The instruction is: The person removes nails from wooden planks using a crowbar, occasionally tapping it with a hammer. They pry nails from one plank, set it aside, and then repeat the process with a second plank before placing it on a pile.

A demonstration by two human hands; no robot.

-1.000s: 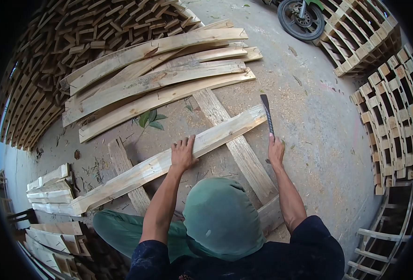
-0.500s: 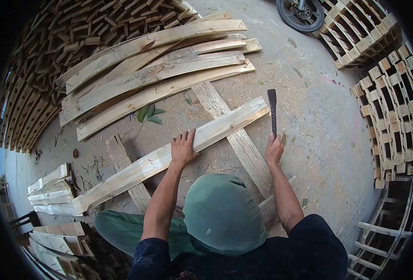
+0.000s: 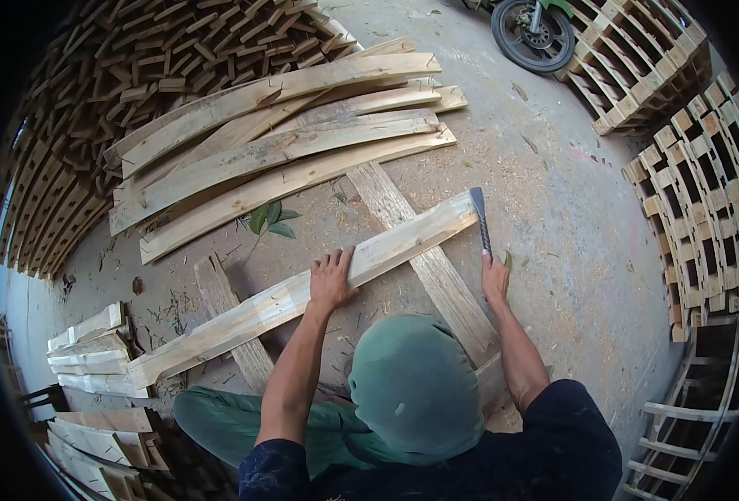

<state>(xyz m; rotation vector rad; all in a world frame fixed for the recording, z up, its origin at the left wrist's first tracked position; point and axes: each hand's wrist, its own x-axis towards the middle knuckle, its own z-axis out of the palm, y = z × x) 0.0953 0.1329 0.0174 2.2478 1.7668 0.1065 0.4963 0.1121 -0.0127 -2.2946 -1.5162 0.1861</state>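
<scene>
The plank (image 3: pixel 411 236) crosses two boards (image 3: pixel 455 301), left hand (image 3: pixel 331 280) clamped over it, right hand (image 3: pixel 495 279) clenching one tool (image 3: pixel 482 224).

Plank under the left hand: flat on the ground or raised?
Raised: the plank lies across two boards, covering part of each, the left hand on top.

The top edge cuts off the motorcycle (image 3: pixel 536 35). The right hand (image 3: pixel 495 280) hides the lower end of the dark tool (image 3: pixel 482 224), the left hand (image 3: pixel 332 280) part of the plank (image 3: pixel 403 244).
</scene>
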